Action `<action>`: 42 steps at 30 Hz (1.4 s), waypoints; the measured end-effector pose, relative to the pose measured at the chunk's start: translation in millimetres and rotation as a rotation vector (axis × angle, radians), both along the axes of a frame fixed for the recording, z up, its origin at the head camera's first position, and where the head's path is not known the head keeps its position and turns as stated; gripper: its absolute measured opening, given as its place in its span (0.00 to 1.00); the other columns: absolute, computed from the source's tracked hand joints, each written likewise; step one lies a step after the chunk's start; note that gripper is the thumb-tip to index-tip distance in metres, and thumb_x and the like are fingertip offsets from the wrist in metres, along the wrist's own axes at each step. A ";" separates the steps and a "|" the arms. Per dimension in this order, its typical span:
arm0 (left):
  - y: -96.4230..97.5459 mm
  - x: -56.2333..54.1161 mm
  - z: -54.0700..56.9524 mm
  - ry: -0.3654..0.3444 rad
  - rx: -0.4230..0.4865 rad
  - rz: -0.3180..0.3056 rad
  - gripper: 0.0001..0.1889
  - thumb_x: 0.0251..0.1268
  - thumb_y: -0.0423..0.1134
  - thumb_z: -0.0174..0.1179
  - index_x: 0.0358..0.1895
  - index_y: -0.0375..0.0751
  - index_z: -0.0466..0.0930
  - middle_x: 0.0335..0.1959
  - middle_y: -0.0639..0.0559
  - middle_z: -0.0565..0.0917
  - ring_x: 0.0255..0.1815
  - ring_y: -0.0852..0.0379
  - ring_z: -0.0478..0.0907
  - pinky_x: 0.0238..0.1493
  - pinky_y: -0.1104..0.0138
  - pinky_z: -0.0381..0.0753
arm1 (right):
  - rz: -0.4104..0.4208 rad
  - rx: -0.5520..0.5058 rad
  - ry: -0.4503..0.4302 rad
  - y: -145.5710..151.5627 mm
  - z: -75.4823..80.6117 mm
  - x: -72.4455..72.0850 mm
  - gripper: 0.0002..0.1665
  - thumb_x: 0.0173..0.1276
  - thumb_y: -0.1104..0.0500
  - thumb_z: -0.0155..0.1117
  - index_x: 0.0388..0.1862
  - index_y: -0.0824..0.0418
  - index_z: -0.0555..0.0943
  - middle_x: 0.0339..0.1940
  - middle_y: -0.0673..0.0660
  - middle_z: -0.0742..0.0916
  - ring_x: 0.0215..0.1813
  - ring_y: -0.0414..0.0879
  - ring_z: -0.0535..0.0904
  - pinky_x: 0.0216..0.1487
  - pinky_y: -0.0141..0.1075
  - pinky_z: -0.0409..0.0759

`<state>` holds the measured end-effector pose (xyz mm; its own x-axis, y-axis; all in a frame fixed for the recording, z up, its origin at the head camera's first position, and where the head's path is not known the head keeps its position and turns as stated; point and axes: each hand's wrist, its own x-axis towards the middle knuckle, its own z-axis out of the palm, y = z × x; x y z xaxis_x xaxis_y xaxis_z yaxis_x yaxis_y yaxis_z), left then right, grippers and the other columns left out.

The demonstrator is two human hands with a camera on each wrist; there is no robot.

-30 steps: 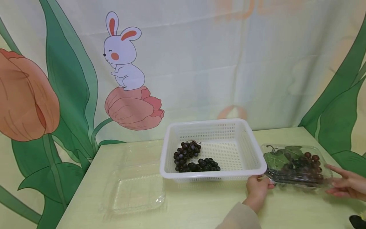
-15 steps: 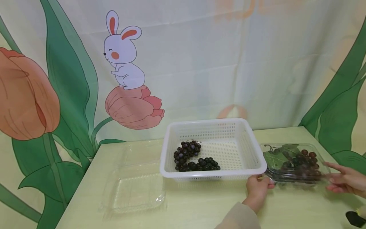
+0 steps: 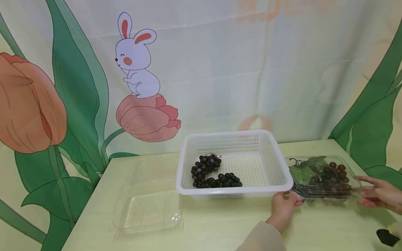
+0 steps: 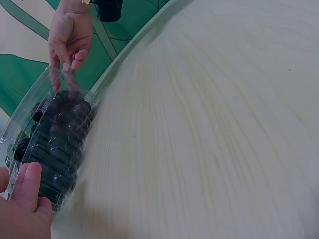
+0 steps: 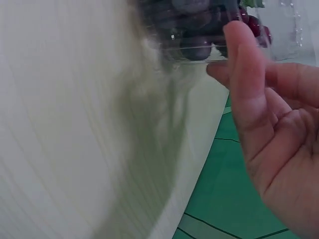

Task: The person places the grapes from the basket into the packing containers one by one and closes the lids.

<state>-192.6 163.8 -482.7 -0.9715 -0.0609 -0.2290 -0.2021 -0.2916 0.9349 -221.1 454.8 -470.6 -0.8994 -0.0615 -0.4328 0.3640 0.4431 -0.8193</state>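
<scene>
A transparent plastic clamshell box (image 3: 329,192) with dark and reddish grapes (image 3: 337,170) and a green leaf (image 3: 301,174) inside is at the right of the table, beside the white basket. My left hand (image 3: 281,209) grips its near left end, by the basket's front right corner. At the opposite end, my right hand (image 3: 380,194) holds the box between thumb and fingers. In the left wrist view both hands are on the box (image 4: 55,144), seen from its side. The right wrist view shows the thumb overlapping the box's end, the fingers partly behind it.
A white perforated basket (image 3: 233,190) stands mid-table, holding two bunches of dark grapes (image 3: 204,169). Left of it lies an open transparent plastic container (image 3: 150,211). A printed cloth (image 3: 220,80) with a rabbit and tulips hangs behind the table.
The grape box's right end and my right hand have shifted slightly left and toward the back. My left hand keeps almost the same place; basket and open container are unmoved.
</scene>
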 end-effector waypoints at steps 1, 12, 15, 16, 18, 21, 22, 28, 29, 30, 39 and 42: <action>-0.2 0.1 0.2 -0.005 0.007 -0.002 0.07 0.51 0.24 0.56 0.35 0.33 0.74 0.22 0.39 0.81 0.25 0.44 0.81 0.28 0.68 0.80 | -0.011 -0.012 0.003 0.3 -1.2 -0.4 0.44 0.64 0.70 0.47 0.66 0.72 0.31 0.42 0.70 0.78 0.32 0.51 0.83 0.36 0.43 0.80; -7.7 4.0 3.7 -0.040 -0.042 -0.095 0.12 0.47 0.28 0.56 0.39 0.34 0.72 0.23 0.43 0.81 0.27 0.47 0.79 0.32 0.65 0.79 | -0.024 0.012 -0.026 2.7 -4.0 -8.2 0.48 0.64 0.60 0.52 0.66 0.72 0.31 0.35 0.48 0.80 0.36 0.49 0.82 0.42 0.44 0.78; -12.9 5.3 4.6 -0.009 -0.066 -0.158 0.12 0.52 0.30 0.56 0.42 0.33 0.72 0.26 0.41 0.81 0.28 0.45 0.78 0.34 0.64 0.78 | -0.021 0.105 -0.030 7.1 -8.6 -15.8 0.46 0.64 0.60 0.50 0.67 0.72 0.33 0.41 0.61 0.79 0.37 0.50 0.80 0.40 0.45 0.77; -15.2 5.5 4.9 0.002 -0.080 -0.181 0.12 0.53 0.31 0.55 0.42 0.33 0.72 0.27 0.40 0.82 0.29 0.45 0.78 0.35 0.64 0.78 | -0.019 0.141 -0.022 10.6 -12.5 -19.6 0.44 0.64 0.58 0.48 0.67 0.72 0.34 0.44 0.66 0.77 0.38 0.50 0.79 0.39 0.44 0.76; -19.7 5.5 5.8 0.012 -0.117 -0.216 0.13 0.53 0.32 0.56 0.44 0.34 0.72 0.28 0.41 0.82 0.29 0.47 0.78 0.35 0.64 0.77 | -0.028 0.197 0.004 20.9 -25.7 -28.9 0.43 0.66 0.55 0.46 0.68 0.69 0.36 0.53 0.74 0.69 0.42 0.55 0.76 0.38 0.44 0.76; -26.5 4.9 6.4 0.019 -0.168 -0.249 0.14 0.53 0.35 0.57 0.44 0.35 0.73 0.29 0.43 0.82 0.30 0.47 0.78 0.36 0.63 0.76 | -0.081 0.274 0.095 41.2 -54.6 -44.9 0.42 0.68 0.46 0.44 0.70 0.62 0.39 0.59 0.76 0.62 0.49 0.64 0.70 0.37 0.41 0.75; -28.5 4.8 6.3 0.021 -0.185 -0.255 0.14 0.53 0.35 0.57 0.44 0.36 0.73 0.29 0.44 0.82 0.30 0.47 0.78 0.36 0.63 0.76 | -0.105 0.296 0.132 47.5 -64.2 -50.0 0.43 0.67 0.43 0.44 0.71 0.59 0.39 0.62 0.76 0.59 0.51 0.66 0.68 0.37 0.42 0.75; -38.2 5.8 7.7 0.020 -0.228 -0.308 0.16 0.54 0.38 0.57 0.46 0.35 0.73 0.30 0.46 0.82 0.31 0.47 0.78 0.38 0.60 0.76 | -0.218 0.348 0.315 66.1 -94.0 -74.2 0.40 0.65 0.36 0.37 0.71 0.50 0.44 0.64 0.73 0.59 0.58 0.68 0.59 0.44 0.55 0.67; -39.7 6.2 8.4 0.019 -0.234 -0.323 0.16 0.55 0.38 0.57 0.47 0.35 0.73 0.31 0.46 0.81 0.31 0.48 0.78 0.38 0.60 0.76 | -0.219 0.348 0.338 66.7 -95.4 -77.3 0.39 0.65 0.37 0.36 0.71 0.49 0.45 0.65 0.72 0.60 0.58 0.68 0.58 0.44 0.56 0.66; -41.3 6.6 8.9 0.023 -0.244 -0.340 0.17 0.55 0.38 0.56 0.47 0.35 0.73 0.31 0.47 0.81 0.31 0.49 0.78 0.38 0.59 0.76 | -0.222 0.345 0.361 65.8 -95.6 -79.7 0.38 0.65 0.36 0.35 0.71 0.49 0.46 0.65 0.72 0.60 0.59 0.68 0.57 0.45 0.57 0.65; -64.1 10.4 17.9 0.082 -0.386 -0.517 0.19 0.60 0.43 0.54 0.52 0.40 0.71 0.34 0.47 0.82 0.30 0.54 0.78 0.30 0.64 0.74 | -0.142 0.338 0.469 41.9 -77.6 -90.4 0.37 0.65 0.36 0.38 0.70 0.48 0.51 0.64 0.71 0.62 0.60 0.69 0.57 0.49 0.63 0.59; -74.9 11.3 23.2 0.108 -0.439 -0.585 0.19 0.61 0.45 0.53 0.53 0.41 0.71 0.36 0.50 0.82 0.32 0.56 0.79 0.33 0.66 0.75 | -0.101 0.317 0.479 28.3 -63.9 -87.1 0.36 0.65 0.37 0.39 0.69 0.48 0.52 0.65 0.67 0.63 0.60 0.62 0.62 0.49 0.64 0.59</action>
<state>-181.2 88.8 -459.5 -0.8889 0.4100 -0.2043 -0.1105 0.2409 0.9642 -308.2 483.1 -534.5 -0.9941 0.1006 0.0408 0.0382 0.6759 -0.7360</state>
